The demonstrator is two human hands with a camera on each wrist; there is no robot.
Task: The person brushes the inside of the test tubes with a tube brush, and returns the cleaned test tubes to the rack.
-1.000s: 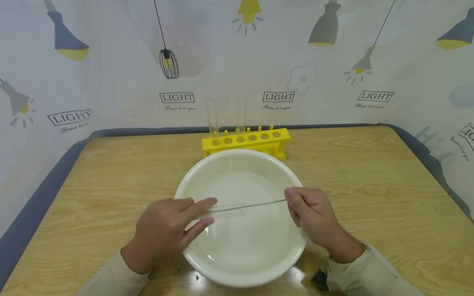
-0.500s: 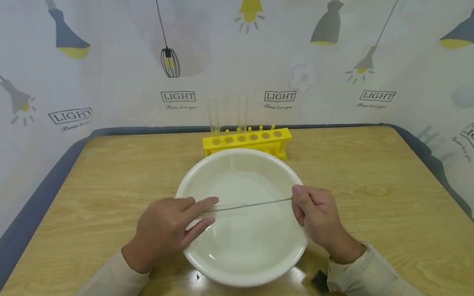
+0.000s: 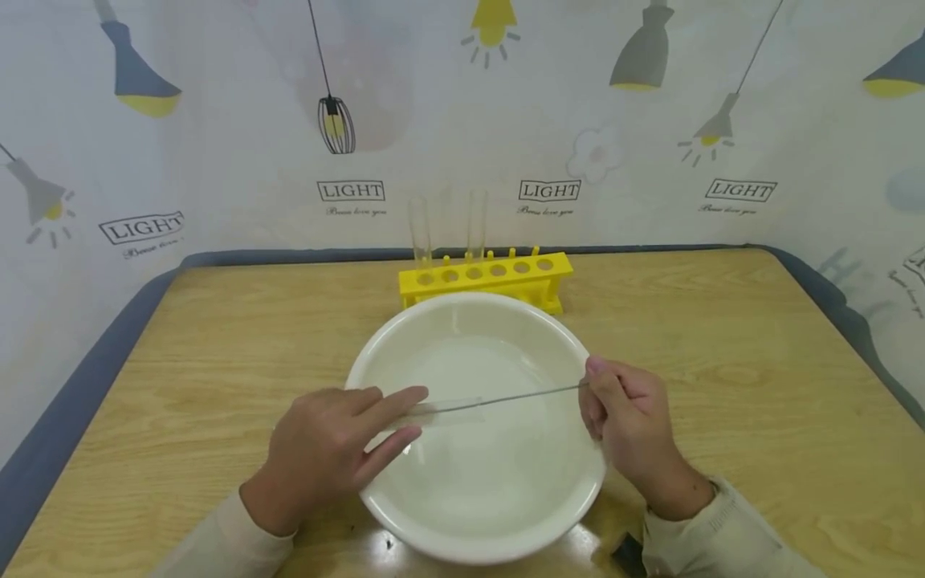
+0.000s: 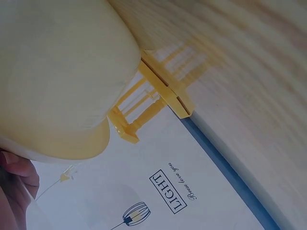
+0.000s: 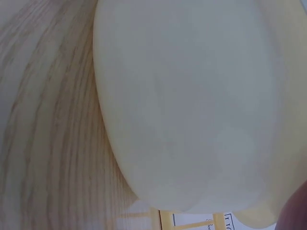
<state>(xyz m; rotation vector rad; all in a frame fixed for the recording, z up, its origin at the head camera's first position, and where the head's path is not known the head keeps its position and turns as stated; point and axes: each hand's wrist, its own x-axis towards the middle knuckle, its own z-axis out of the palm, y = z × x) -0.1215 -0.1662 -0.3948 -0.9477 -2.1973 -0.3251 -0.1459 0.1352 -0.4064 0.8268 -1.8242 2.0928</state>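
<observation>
Over the white basin [image 3: 473, 551], my left hand [image 3: 321, 441] holds a clear test tube [image 3: 458, 416] lying nearly level, its open end to the right. My right hand [image 3: 636, 425] pinches the thin twisted-wire handle of a test tube brush [image 3: 535, 393] just above the basin's right rim. The wire runs straight from those fingers into the tube. The brush head is hidden around my left fingers. In the left wrist view, the fingers [image 4: 21, 172] show at the lower left, beside the basin's outer wall [image 4: 67, 72].
Behind the basin stands a yellow test tube rack [image 3: 499, 271], with one clear tube [image 3: 420, 237] at its left end and another tube [image 3: 477, 229] nearer the middle. A small dark object [image 3: 629, 554] lies by the right sleeve. A printed cloth [image 3: 448, 152] hangs behind the wooden table [image 3: 723, 345].
My right hand has moved to the right and slightly away from me, drawing more of the brush's wire out of the tube. The left hand and tube have stayed nearly still.
</observation>
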